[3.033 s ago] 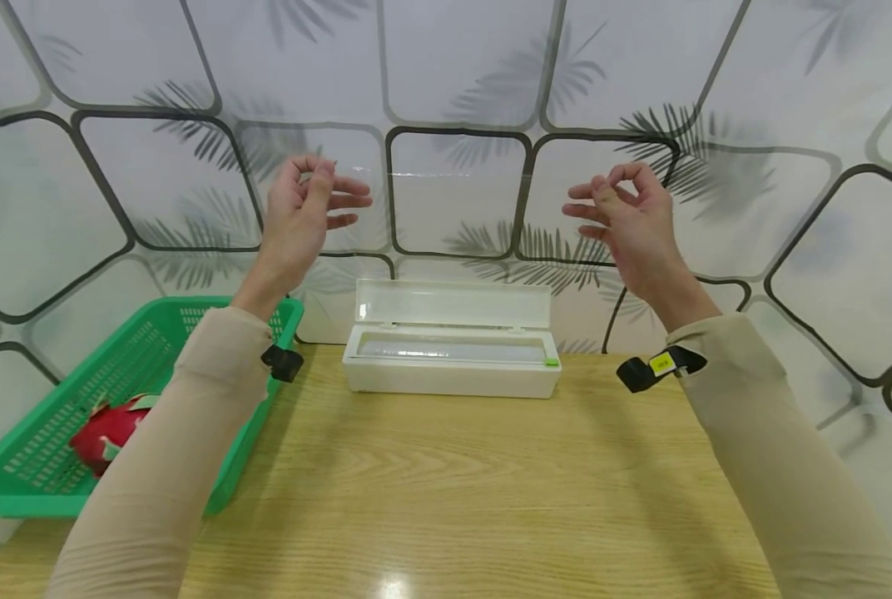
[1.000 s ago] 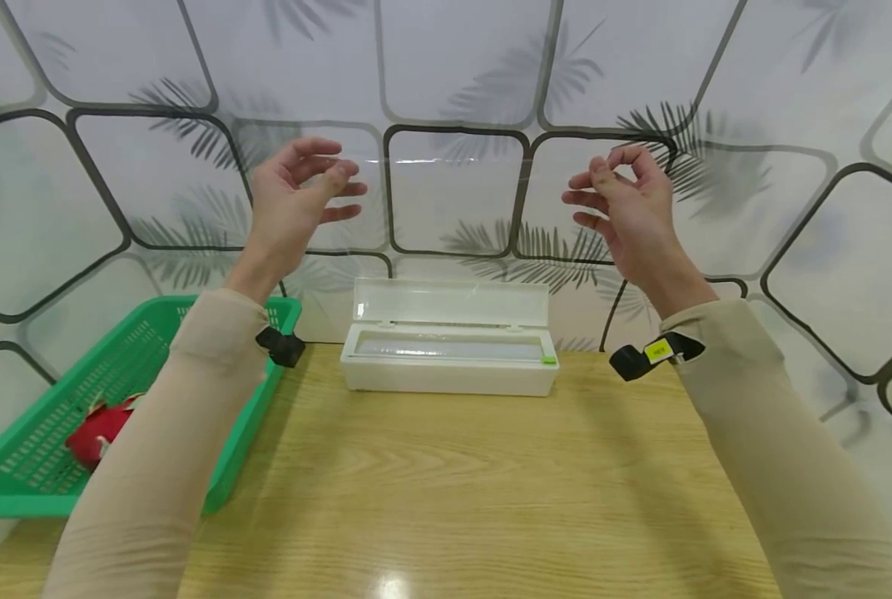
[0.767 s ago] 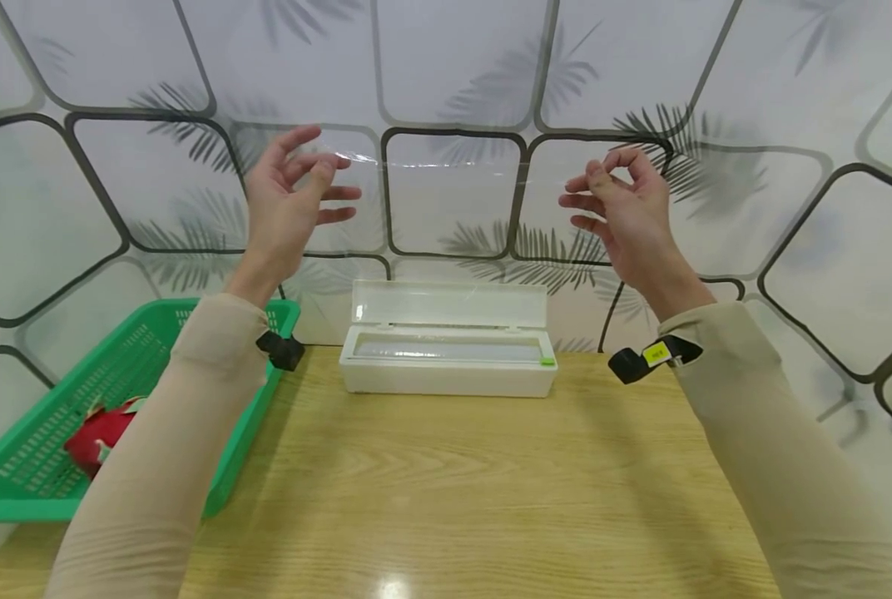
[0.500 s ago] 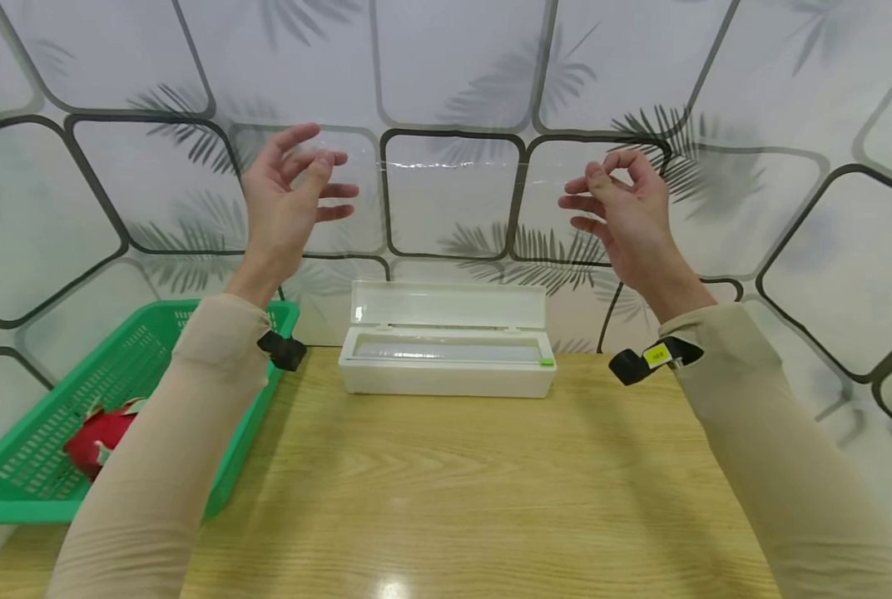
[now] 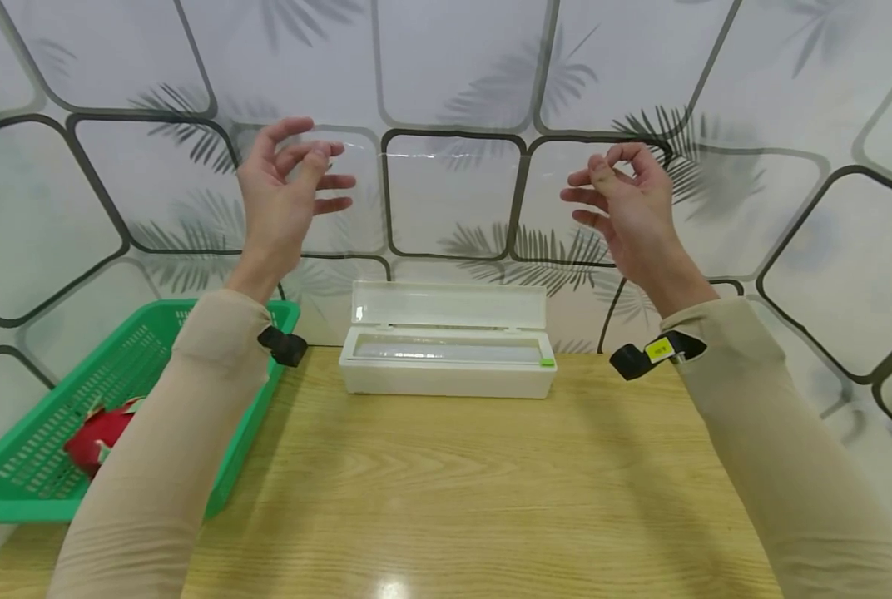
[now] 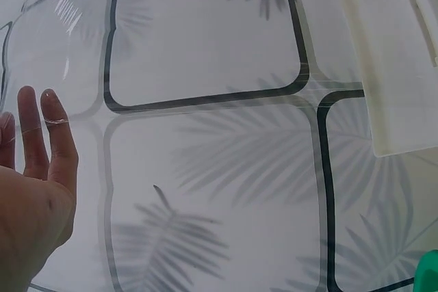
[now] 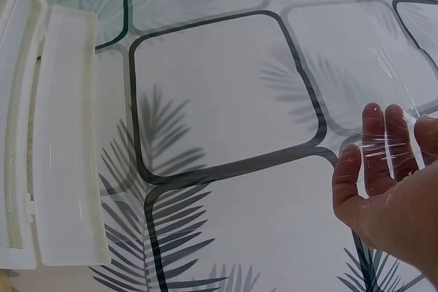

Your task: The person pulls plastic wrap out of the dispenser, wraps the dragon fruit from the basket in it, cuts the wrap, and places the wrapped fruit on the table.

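Note:
A sheet of clear cling film [image 5: 453,156] is stretched between my raised hands, showing mostly as thin glints against the wall. My left hand [image 5: 279,195] pinches its left upper edge with thumb and a finger, the forefinger lifted away. On the other side my right hand [image 5: 636,195] pinches the upper right corner between thumb and forefinger, the other fingers spread. In the right wrist view, wrinkled film [image 7: 383,143] lies across the right fingertips. Below stands a white cling film dispenser [image 5: 446,378], lid up, with a roll [image 5: 453,350] inside.
At the left on the wooden table [image 5: 431,499] sits a green plastic basket [image 5: 229,478]. A red dragon fruit [image 5: 100,437] lies in it, partly hidden by the left sleeve. A patterned wall [image 5: 453,66] rises close behind the dispenser.
Over three seconds my left hand has moved left and slightly up, its forefinger lifting off the thumb. My right hand has risen slightly. The film's glints have shifted; dispenser and basket stay put.

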Available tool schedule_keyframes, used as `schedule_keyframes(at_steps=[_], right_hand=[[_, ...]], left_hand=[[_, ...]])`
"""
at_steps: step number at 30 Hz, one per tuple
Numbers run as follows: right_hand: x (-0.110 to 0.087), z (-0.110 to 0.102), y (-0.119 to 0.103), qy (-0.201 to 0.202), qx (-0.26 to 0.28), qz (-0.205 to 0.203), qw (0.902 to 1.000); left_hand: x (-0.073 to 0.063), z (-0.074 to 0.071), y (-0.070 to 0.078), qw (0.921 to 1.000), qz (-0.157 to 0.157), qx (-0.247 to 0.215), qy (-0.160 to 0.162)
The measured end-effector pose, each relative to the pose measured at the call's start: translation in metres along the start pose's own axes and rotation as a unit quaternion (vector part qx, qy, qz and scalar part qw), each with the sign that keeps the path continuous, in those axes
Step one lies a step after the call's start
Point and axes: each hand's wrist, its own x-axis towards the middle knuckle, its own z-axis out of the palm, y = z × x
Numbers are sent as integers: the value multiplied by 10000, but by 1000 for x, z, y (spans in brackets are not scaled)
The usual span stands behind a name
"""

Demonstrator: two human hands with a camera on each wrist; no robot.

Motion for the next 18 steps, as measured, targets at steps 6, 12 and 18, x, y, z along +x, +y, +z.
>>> schedule_keyframes(at_steps=[6, 12, 18], right_hand=[[1, 2, -2, -5, -33, -37, 10000], [1, 3, -5, -27, 45, -45, 10000], [1, 3, -8, 14, 92, -2, 10000]], left_hand=[[1, 1, 4, 9999, -88, -79, 43], [2, 1, 6, 9999, -9, -107, 31], [2, 1, 8, 9999, -111, 20, -83]])
